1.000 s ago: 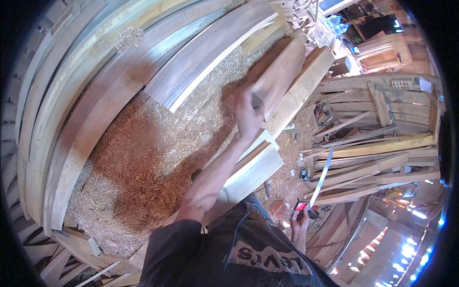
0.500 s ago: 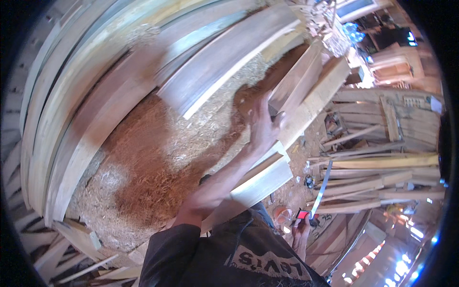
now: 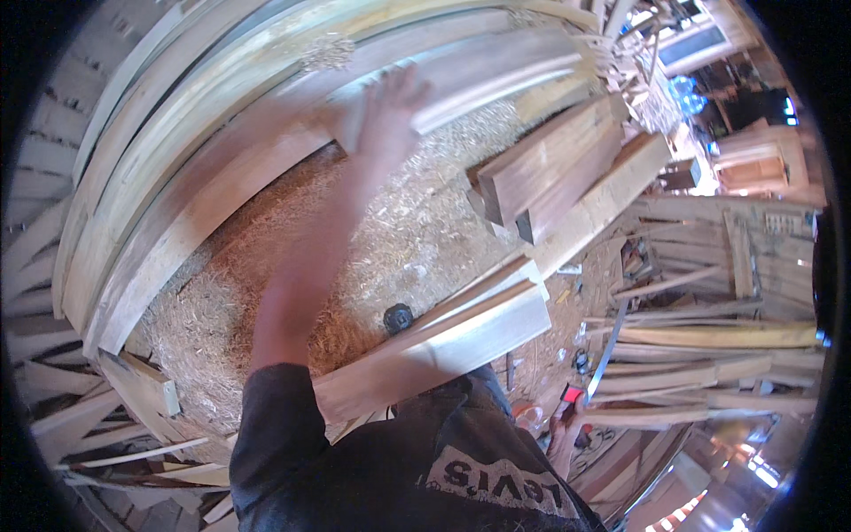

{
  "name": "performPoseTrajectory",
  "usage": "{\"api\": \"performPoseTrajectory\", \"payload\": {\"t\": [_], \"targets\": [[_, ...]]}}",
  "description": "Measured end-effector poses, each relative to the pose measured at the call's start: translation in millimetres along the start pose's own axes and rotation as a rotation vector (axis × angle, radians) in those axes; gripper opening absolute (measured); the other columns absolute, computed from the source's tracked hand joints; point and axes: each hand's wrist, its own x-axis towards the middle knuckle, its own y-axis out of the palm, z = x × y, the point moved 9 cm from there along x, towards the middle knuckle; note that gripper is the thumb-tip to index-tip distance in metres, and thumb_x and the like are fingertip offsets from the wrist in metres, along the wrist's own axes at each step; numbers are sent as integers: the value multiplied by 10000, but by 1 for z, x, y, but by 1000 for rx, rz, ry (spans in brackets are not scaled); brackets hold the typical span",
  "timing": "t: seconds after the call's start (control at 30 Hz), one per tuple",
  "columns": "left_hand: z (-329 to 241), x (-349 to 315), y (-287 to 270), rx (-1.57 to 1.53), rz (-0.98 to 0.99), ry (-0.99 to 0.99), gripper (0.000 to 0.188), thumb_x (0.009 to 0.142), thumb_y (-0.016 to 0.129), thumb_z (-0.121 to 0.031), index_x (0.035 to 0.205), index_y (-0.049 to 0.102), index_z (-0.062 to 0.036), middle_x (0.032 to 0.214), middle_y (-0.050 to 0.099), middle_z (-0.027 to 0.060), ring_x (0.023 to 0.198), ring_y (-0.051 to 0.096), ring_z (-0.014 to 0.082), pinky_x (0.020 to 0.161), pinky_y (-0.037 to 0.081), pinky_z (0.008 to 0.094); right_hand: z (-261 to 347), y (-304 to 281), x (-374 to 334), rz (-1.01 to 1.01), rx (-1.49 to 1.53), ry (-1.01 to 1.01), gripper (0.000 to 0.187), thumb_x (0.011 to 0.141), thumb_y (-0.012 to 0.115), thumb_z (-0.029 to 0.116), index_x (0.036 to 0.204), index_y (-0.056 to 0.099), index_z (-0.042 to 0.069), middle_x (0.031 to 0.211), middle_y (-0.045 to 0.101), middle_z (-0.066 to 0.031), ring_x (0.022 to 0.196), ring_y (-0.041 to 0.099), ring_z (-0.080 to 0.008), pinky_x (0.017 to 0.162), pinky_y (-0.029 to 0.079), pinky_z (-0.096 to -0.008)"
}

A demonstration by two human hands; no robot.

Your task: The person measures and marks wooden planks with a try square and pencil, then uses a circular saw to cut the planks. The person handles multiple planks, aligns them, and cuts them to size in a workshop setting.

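Note:
My left hand (image 3: 388,120), smeared by motion, reaches across the sawdust with its fingers spread over the end of a pale plank (image 3: 496,78). That plank lies against the long boards (image 3: 222,168) at the far left. Low on the right, my right hand (image 3: 564,434) is closed around a red and black tape measure (image 3: 573,393). Its metal blade (image 3: 610,346) sticks out, pointing away from me. Two short thick brown boards (image 3: 554,164) lie side by side at the right of the sawdust-covered surface (image 3: 425,230).
Close to my body, pale boards (image 3: 452,332) lie along the near edge, with a round black knob (image 3: 398,317) beside them. Stacked timber (image 3: 709,337) fills the floor at right. Loose offcuts (image 3: 80,399) lie at lower left. A wooden frame (image 3: 753,168) stands in the background.
My left hand has left the short brown boards and swung left to the pale plank. The plank has shifted away, closer to the long boards. My right hand still holds the tape measure.

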Motion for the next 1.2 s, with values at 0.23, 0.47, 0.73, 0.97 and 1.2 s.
{"api": "performPoseTrajectory", "payload": {"t": [0.23, 0.47, 0.73, 0.97, 1.2], "targets": [[11, 22, 13, -50, -19, 274, 788, 923, 709, -495, 1621, 373, -350, 1726, 282, -1, 1606, 211, 254, 1315, 105, 558, -38, -85, -4, 131, 152, 120, 257, 973, 757, 149, 1207, 674, 81, 1121, 732, -70, 995, 706, -185, 820, 633, -311], [-47, -40, 18, -428, 120, 149, 676, 988, 687, -439, 1531, 496, -85, 1576, 475, 220, 1477, 437, 354, 1180, 356, 581, -50, -100, -30, 11, 353, 25, 226, 988, 722, 85, 1208, 686, 48, 1169, 744, -80, 1045, 716, -189, 908, 628, -323], [-222, -339, 36, -423, 621, 289, 1283, 767, 827, -612, 1674, 111, -56, 1718, 94, 278, 1555, 202, 493, 1222, 268, 618, -94, -51, -30, 7, 402, 157, 241, 1007, 698, 85, 1241, 680, 137, 1083, 756, -10, 953, 735, -139, 861, 629, -291], [-230, -359, 14, -272, 658, 149, 1304, 689, 869, -524, 1688, 126, -136, 1697, 158, 269, 1512, 268, 498, 1151, 330, 652, -99, 31, -33, 171, 315, 253, 162, 979, 725, 54, 1126, 691, 112, 1096, 758, -12, 1001, 733, -135, 908, 623, -306], [-232, -357, 22, -271, 645, 70, 1235, 667, 850, -348, 1687, 175, -174, 1641, 239, 285, 1456, 324, 532, 1118, 351, 686, -89, 45, -31, 337, 363, 235, 163, 995, 709, 65, 1146, 678, 118, 1082, 753, -1, 1010, 731, -129, 933, 615, -313]]}}
